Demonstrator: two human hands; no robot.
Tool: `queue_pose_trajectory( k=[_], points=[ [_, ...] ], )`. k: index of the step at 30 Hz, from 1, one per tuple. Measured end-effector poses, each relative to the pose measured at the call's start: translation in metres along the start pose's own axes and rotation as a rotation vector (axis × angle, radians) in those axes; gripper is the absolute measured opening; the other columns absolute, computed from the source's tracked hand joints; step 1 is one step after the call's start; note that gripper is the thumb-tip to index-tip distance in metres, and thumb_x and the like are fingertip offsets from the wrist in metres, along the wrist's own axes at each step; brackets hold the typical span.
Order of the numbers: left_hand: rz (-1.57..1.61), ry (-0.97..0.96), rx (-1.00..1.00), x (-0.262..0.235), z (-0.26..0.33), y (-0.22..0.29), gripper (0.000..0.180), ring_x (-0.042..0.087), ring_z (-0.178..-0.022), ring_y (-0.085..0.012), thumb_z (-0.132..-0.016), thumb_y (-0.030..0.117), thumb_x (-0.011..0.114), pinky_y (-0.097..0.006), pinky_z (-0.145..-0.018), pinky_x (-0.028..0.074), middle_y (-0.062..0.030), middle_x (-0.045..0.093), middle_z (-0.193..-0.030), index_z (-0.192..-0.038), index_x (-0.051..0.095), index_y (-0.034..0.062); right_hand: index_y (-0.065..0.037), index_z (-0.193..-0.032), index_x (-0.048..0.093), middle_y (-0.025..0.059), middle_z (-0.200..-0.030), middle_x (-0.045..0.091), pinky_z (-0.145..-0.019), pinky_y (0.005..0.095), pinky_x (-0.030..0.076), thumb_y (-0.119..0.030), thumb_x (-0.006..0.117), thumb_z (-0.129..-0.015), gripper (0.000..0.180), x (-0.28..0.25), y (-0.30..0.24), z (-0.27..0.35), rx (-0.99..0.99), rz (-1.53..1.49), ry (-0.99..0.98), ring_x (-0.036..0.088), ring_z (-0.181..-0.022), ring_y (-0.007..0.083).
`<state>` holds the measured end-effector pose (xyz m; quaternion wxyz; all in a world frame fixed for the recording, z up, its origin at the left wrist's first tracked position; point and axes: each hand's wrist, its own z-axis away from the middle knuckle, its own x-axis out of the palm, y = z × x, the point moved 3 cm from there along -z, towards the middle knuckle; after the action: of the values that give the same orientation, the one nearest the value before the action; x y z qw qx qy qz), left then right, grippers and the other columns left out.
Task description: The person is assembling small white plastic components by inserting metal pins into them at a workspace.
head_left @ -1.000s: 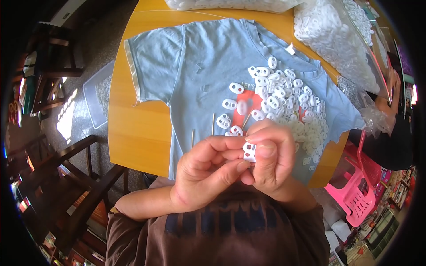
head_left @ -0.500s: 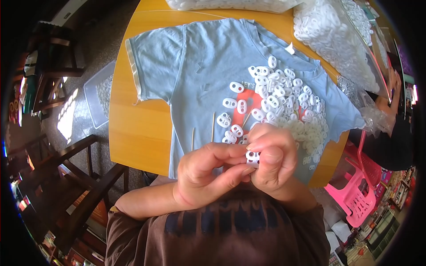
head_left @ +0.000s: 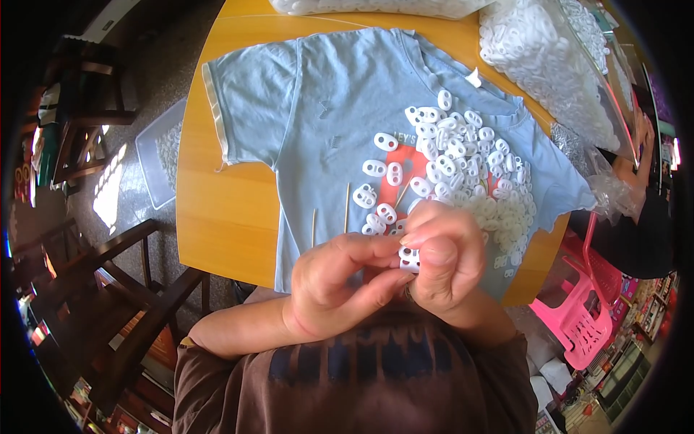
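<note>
Close to my chest, both hands meet around a small white oval plastic piece with two holes (head_left: pixel 409 260). My left hand (head_left: pixel 336 278) pinches its left side between thumb and fingers. From the other side, my right hand (head_left: pixel 452 253) grips it with curled fingers, the thumb covering its right part. Beyond them a pale blue T-shirt (head_left: pixel 340 87) lies spread on the table. A heap of similar white two-hole pieces (head_left: pixel 452 168) rests on it, with several strays left of the heap. Two thin wooden sticks (head_left: pixel 346 210) lie on the shirt nearby.
The yellow wooden table (head_left: pixel 217 210) carries a big clear bag of white pieces (head_left: pixel 531 61) at the far right. A plastic bin (head_left: pixel 160 155) stands on the floor at left, near dark wooden chairs (head_left: pixel 130 318). A pink plastic chair (head_left: pixel 578 318) and another person's arm (head_left: pixel 639 163) are at right.
The white piece has shifted very slightly left, and my right thumb now covers more of it. Both hands otherwise keep their place and grip.
</note>
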<state>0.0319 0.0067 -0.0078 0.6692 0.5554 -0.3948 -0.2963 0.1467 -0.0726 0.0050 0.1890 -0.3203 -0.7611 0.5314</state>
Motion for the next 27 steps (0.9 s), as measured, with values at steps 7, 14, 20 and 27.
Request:
queue_pose_trajectory(
  k=[7, 14, 20, 27],
  points=[
    [-0.208, -0.009, 0.263, -0.0021, -0.0049, 0.0015, 0.031, 0.064, -0.062, -0.022, -0.066, 0.003, 0.078, -0.029, -0.052, 0.049, -0.0111, 0.065, -0.077, -0.093, 0.061, 0.0007, -0.002, -0.076, 0.052, 0.0073, -0.06, 0.053, -0.042, 0.0302, 0.039, -0.012, 0.056, -0.088, 0.017, 0.0008, -0.0006, 0.0021, 0.003, 0.029, -0.022, 0.051, -0.046, 0.0197],
    [-0.242, -0.012, 0.303, -0.0022, -0.0048, 0.0014, 0.031, 0.064, -0.062, -0.0243, -0.066, 0.003, 0.078, -0.03, -0.051, 0.05, -0.0116, 0.064, -0.075, -0.091, 0.06, -0.0006, -0.002, -0.074, 0.052, 0.0073, -0.059, 0.054, -0.042, 0.0304, 0.04, -0.012, 0.057, -0.088, 0.018, 0.0033, -0.0008, 0.0015, -0.014, 0.04, 0.027, 0.052, -0.045, 0.0204],
    [-0.323, -0.017, 0.374, -0.0035, -0.0068, 0.0058, 0.031, 0.064, -0.062, -0.0244, -0.065, 0.002, 0.078, -0.03, -0.051, 0.05, -0.0119, 0.064, -0.074, -0.089, 0.06, -0.0007, -0.003, -0.071, 0.053, 0.0069, -0.058, 0.054, -0.042, 0.0312, 0.04, -0.012, 0.06, -0.086, 0.019, 0.0038, -0.0005, 0.0007, 0.015, 0.036, 0.012, 0.052, -0.045, 0.0213],
    [-0.338, 0.046, 0.334, -0.0002, -0.0069, 0.0047, 0.03, 0.063, -0.058, -0.0228, -0.067, 0.004, 0.078, -0.029, -0.05, 0.049, -0.011, 0.063, -0.07, -0.089, 0.06, -0.0006, -0.004, -0.069, 0.053, 0.0068, -0.057, 0.053, -0.042, 0.0319, 0.038, -0.014, 0.061, -0.086, 0.021, 0.002, 0.0007, -0.0008, 0.026, 0.203, 0.012, 0.05, -0.044, 0.0223]
  ],
)
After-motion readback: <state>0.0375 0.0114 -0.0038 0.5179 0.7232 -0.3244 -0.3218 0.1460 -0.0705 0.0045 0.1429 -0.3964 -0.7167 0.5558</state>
